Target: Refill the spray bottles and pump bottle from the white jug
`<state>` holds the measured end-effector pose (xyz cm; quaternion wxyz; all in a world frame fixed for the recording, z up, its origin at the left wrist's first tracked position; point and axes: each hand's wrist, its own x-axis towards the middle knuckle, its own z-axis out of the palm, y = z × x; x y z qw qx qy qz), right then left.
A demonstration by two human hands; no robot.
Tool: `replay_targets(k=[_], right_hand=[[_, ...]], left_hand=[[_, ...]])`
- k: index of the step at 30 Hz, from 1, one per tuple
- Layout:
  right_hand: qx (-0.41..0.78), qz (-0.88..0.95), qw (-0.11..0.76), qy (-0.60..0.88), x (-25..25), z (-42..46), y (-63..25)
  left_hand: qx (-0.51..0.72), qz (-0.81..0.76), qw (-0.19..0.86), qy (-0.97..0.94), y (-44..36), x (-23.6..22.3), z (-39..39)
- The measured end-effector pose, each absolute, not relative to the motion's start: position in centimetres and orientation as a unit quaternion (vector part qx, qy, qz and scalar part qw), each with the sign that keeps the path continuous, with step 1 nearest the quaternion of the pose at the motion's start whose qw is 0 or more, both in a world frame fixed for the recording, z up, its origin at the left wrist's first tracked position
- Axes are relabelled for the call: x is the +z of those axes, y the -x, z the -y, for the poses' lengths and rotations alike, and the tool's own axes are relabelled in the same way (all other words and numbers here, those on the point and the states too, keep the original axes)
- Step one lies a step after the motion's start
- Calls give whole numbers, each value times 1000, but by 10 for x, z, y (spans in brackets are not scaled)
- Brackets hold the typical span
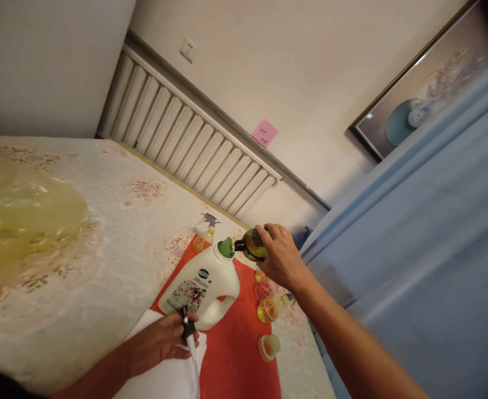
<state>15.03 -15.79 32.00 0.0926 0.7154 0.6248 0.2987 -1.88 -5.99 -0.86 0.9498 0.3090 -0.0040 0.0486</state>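
L hand point(163, 337) pinches a black-and-white pump point(188, 328) in front of the white jug point(185, 282), on red cloth point(239, 354). Pale cap point(268, 347) & yellow bottle point(268, 309) R of jug. R hand point(280, 254), nearer the jug's green spout point(226, 248), grips a dark bottle point(252, 246) approx. sideways, neck pointing L at spout, contact unclear; nothing between. Spray bottle point(209, 221) behind; radiator point(185, 133) beyond.

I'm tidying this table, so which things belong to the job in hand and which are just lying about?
In use: dark bottle (right hand), black pump (left hand), white jug.

Seemingly just lying about: spray bottle, translucent yellow object, small yellow container.
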Motion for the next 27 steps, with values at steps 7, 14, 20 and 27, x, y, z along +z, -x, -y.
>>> replay_targets(k=[7, 14, 20, 27], right_hand=[[321, -625, 119, -702, 323, 156, -147], [332, -631, 140, -687, 326, 153, -143], [341, -636, 161, -673, 330, 151, -138], [344, -641, 177, -663, 333, 148, -129]], left_hand=[[46, 11, 950, -309, 20, -8, 60], [45, 18, 951, -304, 21, -6, 60], [45, 20, 951, -305, 22, -6, 60], [48, 18, 950, -309, 21, -7, 60]])
